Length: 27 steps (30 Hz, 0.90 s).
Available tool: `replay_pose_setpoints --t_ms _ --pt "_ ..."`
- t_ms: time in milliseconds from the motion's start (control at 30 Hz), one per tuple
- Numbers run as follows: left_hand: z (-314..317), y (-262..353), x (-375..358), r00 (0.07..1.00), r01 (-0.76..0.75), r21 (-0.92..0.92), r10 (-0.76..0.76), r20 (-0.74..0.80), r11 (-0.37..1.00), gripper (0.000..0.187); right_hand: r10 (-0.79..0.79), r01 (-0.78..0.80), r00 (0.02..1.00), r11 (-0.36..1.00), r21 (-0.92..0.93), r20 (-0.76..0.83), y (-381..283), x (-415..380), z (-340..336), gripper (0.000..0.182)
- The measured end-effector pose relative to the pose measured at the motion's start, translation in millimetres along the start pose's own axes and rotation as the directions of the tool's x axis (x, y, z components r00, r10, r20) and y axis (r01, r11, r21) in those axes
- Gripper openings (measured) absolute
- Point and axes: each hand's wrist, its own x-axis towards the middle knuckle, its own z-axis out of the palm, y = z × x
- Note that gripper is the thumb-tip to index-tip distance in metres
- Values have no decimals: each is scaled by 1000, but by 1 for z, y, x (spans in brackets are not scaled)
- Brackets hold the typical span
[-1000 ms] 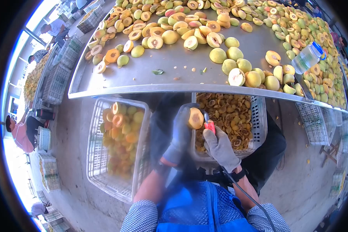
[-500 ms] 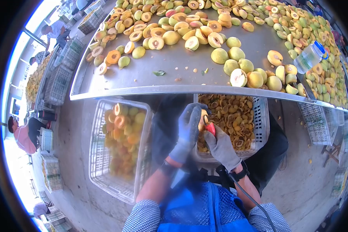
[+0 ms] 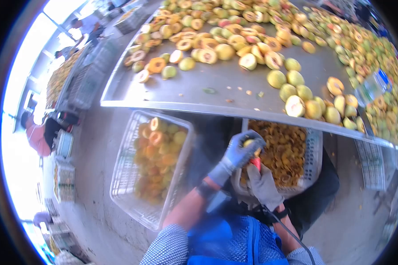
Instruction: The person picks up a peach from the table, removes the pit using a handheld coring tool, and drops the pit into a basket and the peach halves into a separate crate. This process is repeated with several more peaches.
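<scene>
My left hand [image 3: 242, 151], in a grey glove, is wrapped round a yellowish half fruit [image 3: 248, 143]. Just below it, my gloved right hand [image 3: 264, 180] grips a small tool with a red handle [image 3: 256, 163]; the tool's tip is at the fruit and hard to make out. Both hands are over the near side of a white crate [image 3: 313, 154] full of brown pits and scraps. To the left, another white crate [image 3: 119, 176] holds orange and green fruit halves.
A metal table [image 3: 163, 90] spans the front, bearing many halved fruits [image 3: 225, 52], a clear bottle with a blue cap [image 3: 372, 88] and a knife [image 3: 366, 121] near its edge. Crates [image 3: 64, 181] and people [image 3: 39, 139] are at the far left.
The whole view has shifted, so table and crates appear further right and tilted. My left hand is curled further over the fruit; my right hand still holds the red-handled tool.
</scene>
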Motion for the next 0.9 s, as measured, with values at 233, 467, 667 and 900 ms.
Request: replay_pose_setpoints --t_ms 233,467,667,900 --pt "1 16 2 981 -193 379 188 51 905 19 -115 133 985 980 -145 125 42 13 -18 35" --pt "-12 37 10 972 3 302 -74 222 953 22 18 -15 999 998 -59 51 47 7 -13 38" --pt "-14 34 13 933 52 331 -164 320 942 22 334 -353 935 909 221 117 -1 -13 4 38" --pt "-1 25 1 988 -122 465 63 142 877 23 254 -281 956 939 200 149 -1 -9 2 38"
